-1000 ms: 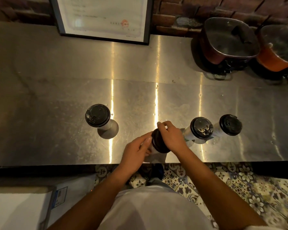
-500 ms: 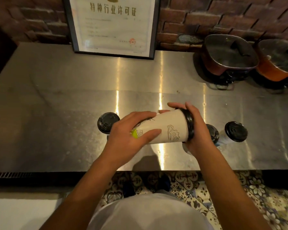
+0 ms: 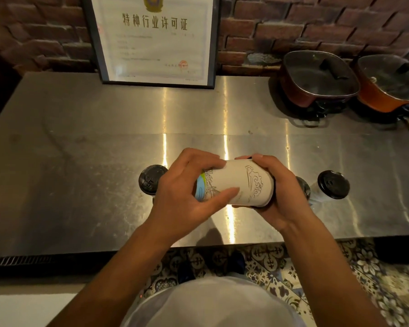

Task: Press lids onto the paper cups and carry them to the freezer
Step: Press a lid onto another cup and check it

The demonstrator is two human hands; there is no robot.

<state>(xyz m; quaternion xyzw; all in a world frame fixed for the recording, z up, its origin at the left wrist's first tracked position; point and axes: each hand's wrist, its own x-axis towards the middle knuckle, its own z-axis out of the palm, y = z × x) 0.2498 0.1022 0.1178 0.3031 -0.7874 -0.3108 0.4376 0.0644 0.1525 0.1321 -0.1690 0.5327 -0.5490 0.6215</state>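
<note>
I hold a white printed paper cup (image 3: 242, 185) on its side above the steel counter (image 3: 80, 142). My left hand (image 3: 187, 194) wraps its bottom end. My right hand (image 3: 279, 192) cups the lidded end, and the black lid is almost wholly hidden under that palm. Three more cups with black lids stand on the counter: one (image 3: 150, 179) behind my left hand, one (image 3: 304, 186) mostly hidden behind my right hand, and one (image 3: 333, 184) farther right.
A framed certificate (image 3: 151, 38) leans on the brick wall at the back. Two lidded red pans (image 3: 316, 79) (image 3: 392, 83) sit at the back right. The counter's front edge runs just below my wrists, with patterned floor tiles (image 3: 293, 267) beneath.
The cup stood on the counter a second ago with both hands at its lid. It has been lifted and turned on its side, and my right palm has closed further over the lid.
</note>
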